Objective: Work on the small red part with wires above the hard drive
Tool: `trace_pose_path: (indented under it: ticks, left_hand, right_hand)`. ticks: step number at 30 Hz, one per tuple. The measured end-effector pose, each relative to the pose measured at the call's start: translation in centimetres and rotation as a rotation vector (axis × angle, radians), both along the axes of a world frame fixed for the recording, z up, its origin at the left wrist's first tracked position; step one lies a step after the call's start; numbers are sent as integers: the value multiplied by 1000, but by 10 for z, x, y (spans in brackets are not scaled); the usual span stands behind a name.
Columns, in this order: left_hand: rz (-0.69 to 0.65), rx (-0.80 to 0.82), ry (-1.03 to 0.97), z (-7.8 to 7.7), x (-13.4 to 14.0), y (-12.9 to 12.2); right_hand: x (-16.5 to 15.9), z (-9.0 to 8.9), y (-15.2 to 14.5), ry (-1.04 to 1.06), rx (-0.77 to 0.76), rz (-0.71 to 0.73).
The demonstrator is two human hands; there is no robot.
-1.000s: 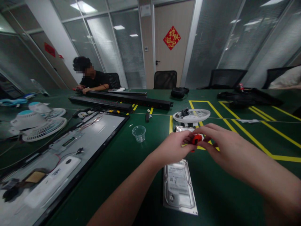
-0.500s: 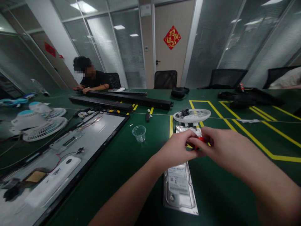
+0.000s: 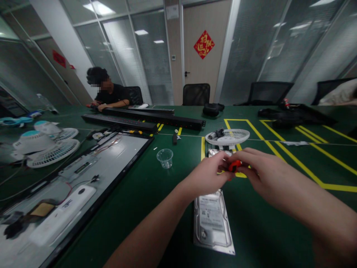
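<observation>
Between my two hands is a small red-and-black object (image 3: 234, 166), its kind not clear from what shows. My left hand (image 3: 213, 169) pinches it from the left, fingertips partly hidden. From the right, the thumb and fingers of my right hand (image 3: 258, 165) close on it as well. Below my hands a silver hard drive (image 3: 213, 223) lies label up on the green table. Behind them, a second silver metal piece (image 3: 219, 152) is partly covered by my fingers. A clear plastic cup (image 3: 165, 159) stands left of my left hand.
A white fan grille (image 3: 237, 137) with dark parts in it lies beyond my hands. At left are a large opened display panel (image 3: 122, 149), a white power strip (image 3: 64, 212) and white fans (image 3: 36, 143). Long black bars (image 3: 167, 118) lie near a seated person (image 3: 111, 93).
My right hand's fingers have shifted and opened out a little, so more of the red-and-black object shows. The hard drive and cup stay where they were.
</observation>
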State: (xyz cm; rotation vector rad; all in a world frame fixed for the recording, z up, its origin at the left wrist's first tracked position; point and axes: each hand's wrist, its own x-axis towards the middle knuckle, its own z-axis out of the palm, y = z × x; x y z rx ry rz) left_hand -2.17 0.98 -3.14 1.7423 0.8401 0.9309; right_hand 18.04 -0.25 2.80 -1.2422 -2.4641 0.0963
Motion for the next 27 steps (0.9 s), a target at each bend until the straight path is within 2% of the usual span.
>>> trace_pose_path:
  ticks: [7, 12, 15, 18, 21, 23, 27]
  left_hand:
    - [-17, 103, 27, 5, 0, -2]
    - [42, 158, 87, 8, 0, -5]
    - [60, 157, 97, 8, 0, -6]
    - [44, 82, 34, 5, 0, -3]
    - [10, 45, 9, 0, 0, 1]
    - [-5, 34, 6, -3, 0, 2]
    - [-21, 10, 24, -3, 0, 2]
  right_hand:
    - [-2, -5, -1, -39, -29, -119]
    - [-16, -3, -2, -201, -45, -372]
    - [-20, 0, -3, -258, -55, -432]
    - [-14, 0, -5, -166, 4, -377]
    - [-5, -2, -4, -20, 16, -172]
    - [-2, -3, -2, 4, 24, -56]
    - [-2, -4, 2, -14, 63, 0]
